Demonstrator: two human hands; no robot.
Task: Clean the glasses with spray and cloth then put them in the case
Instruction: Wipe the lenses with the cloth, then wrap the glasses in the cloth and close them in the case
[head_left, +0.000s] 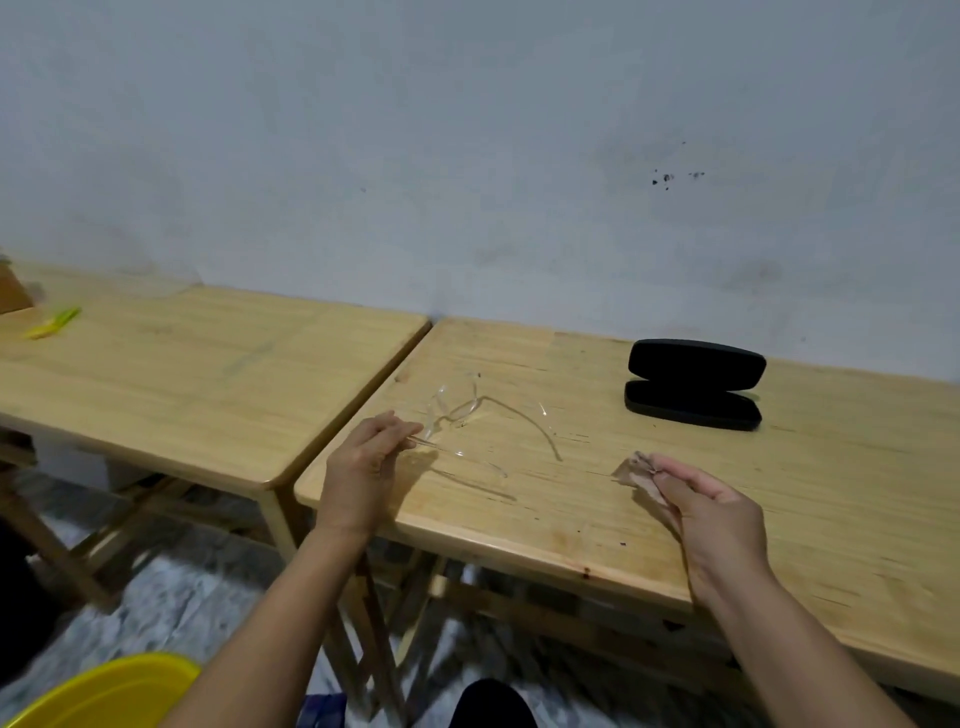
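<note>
No brand, label or writing can be read on anything in view. A pair of clear-framed glasses (457, 410), made of transparent plastic with thin curved temples unfolded, is held just above the right-hand wooden desk (675, 493), near its left edge. One temple is pinched by the left hand (371, 457), whose grip is closed on that arm between thumb and fingers, and a shadow of the frame is cast on the wood below. A small, crumpled, brownish-pink cleaning cloth (636, 475) is pinched between thumb and fingertips of the right hand (711, 514), whose grip is closed on it; the cloth is held well apart from the glasses, over the front part of the same desk. A black, oblong, rounded glasses case (693, 384) with a matte surface is seen lying open on the far right part of the desk, close to the wall, both halves spread. The desk top is of pale, straight-grained wood with rounded corners, marked by dark scratches and small spots. A second desk (208, 374) of the same wood is set just beside it on the left, and a small yellow-green object (52, 323), too blurred to identify, lies on its far left part. A dull grey-white wall (467, 156) with dark specks is seen behind. A yellow plastic rim (104, 686) is visible at the lower left.
</note>
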